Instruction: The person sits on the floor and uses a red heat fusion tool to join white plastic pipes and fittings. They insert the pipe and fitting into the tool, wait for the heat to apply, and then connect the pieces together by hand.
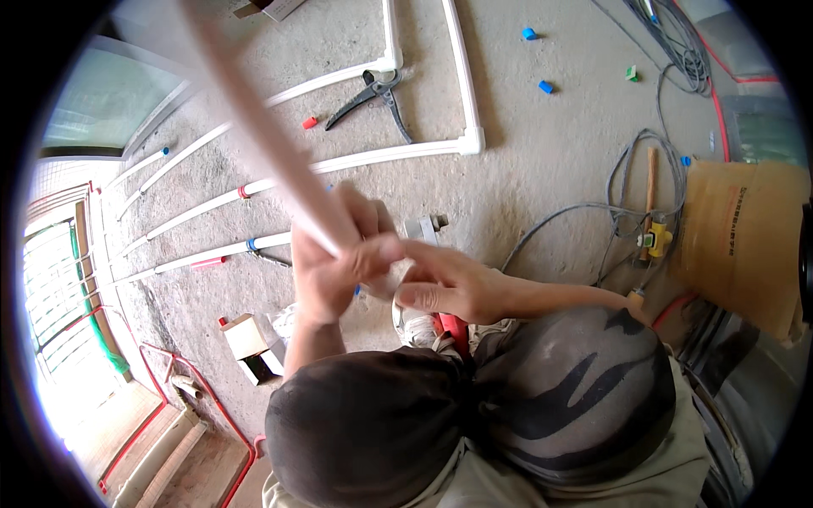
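A white plastic pipe (258, 118), blurred, slants from the upper left down into my left hand (326, 275). My left fingers are wrapped round it near its lower end. My right hand (461, 288) reaches in from the right, its index finger stretched to the left hand beside the pipe. The right thumb stands apart from that finger, and I make out nothing held there. Just beyond the hands lies a grey block-shaped part (422, 227) with a metal end. A red object (454, 330) shows between my shoes, partly hidden by my knees.
White pipe runs (373, 157) with elbows lie on the concrete floor, beside black-handled cutters (373, 97) and a red cap (310, 123). A small open carton (254, 347) stands left. At right are coiled grey cable (622, 203), a yellow tool (656, 240) and cardboard (737, 254).
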`<state>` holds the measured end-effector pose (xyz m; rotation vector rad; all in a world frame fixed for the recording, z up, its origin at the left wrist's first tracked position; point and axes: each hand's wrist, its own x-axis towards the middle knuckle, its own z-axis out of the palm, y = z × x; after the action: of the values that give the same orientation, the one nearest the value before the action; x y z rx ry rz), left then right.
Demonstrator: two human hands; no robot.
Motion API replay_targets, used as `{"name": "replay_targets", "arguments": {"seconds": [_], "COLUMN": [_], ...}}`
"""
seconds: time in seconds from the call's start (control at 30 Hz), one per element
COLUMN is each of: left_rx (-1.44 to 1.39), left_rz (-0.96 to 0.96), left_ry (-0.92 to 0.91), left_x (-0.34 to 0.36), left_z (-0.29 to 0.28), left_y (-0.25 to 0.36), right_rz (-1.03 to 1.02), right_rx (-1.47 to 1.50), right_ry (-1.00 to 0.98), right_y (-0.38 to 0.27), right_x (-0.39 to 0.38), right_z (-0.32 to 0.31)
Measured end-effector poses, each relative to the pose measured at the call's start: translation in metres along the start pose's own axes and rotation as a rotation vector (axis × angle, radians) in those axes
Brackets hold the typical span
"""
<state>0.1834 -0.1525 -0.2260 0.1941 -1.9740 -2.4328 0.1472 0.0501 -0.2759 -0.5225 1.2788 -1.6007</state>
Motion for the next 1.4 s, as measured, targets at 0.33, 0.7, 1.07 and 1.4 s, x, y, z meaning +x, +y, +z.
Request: {"name": "replay_targets", "arguments": {"seconds": [0.33,0.7,1.07,1.4], "left_rx": [1.558,0.984,0.976,0.647], "left_rz": [0.0,-0.221,-0.17,-0.255], "left_ry": [-0.307,0.017,0.162,0.125], "left_x": [0.081,0.03,-0.014,0.007], "left_z": [-0.014,-0.108,-0.125,-0.124], "left_y": [-0.075,-0.139,-0.178,-0.186], "right_rz": [-0.506,-0.117,-0.26,-0.348], "right_rx": [-1.675,-1.363,-1.31,-1.276], "right_ry": [0.478,0.323,0.325,0.279], "right_y": [0.0,0.098,0.131,0.113], "right_x": [0.042,0.017,0.018,0.02], "right_z": [-0.083,-0.166,-0.158,-0.169]}}
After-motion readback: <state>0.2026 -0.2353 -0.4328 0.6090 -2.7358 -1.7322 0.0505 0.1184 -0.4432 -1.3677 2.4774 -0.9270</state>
